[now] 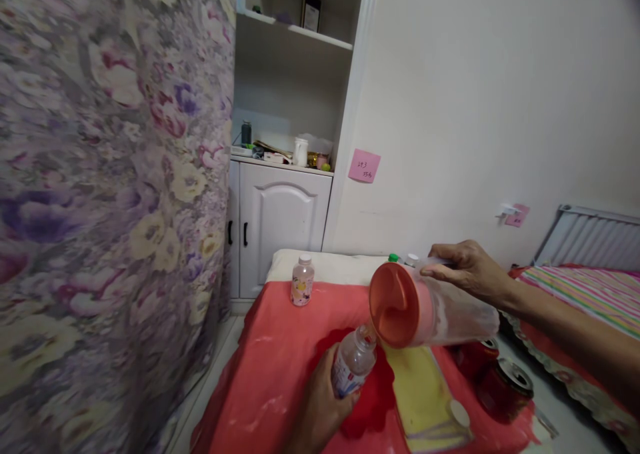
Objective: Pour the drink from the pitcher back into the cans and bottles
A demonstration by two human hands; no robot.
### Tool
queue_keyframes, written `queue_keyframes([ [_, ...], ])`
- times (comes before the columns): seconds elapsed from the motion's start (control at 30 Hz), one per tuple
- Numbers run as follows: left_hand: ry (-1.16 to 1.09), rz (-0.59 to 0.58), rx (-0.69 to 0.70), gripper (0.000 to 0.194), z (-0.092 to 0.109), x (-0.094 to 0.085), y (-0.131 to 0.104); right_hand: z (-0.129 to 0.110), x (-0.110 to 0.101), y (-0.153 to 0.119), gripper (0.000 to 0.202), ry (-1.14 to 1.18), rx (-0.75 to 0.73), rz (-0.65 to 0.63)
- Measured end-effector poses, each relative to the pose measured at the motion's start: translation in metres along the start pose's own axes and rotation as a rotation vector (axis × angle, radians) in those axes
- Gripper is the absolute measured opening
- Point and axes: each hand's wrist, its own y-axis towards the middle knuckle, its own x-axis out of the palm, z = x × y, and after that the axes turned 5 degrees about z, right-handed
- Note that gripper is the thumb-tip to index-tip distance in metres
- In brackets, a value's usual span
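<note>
My left hand is wrapped round a small clear plastic bottle with a printed label and an uncapped mouth. With my right hand I grip the handle of a clear pitcher that has an orange-pink lid. The pitcher lies tipped nearly on its side, its lid end close to the bottle's mouth. Whether liquid is flowing is hard to make out. Below the bottle is a red scalloped tray, partly hidden by my left hand and the bottle.
A capped pinkish bottle stands on the red tablecloth. Right of the tray lies a flat yellow item with a white round piece. Red cans stand at the right edge. A green cap shows behind the pitcher.
</note>
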Motion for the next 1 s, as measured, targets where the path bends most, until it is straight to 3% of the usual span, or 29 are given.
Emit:
queue_keyframes([
  [0.7,-0.038,0.067,0.004,0.072,-0.012,0.003,0.003,-0.001,0.006,0.0,0.048,0.006,-0.006,-0.019],
  [1.0,-0.073,0.084,0.007,0.069,-0.005,0.001,0.001,-0.002,0.011,-0.001,0.044,0.037,-0.004,-0.017],
])
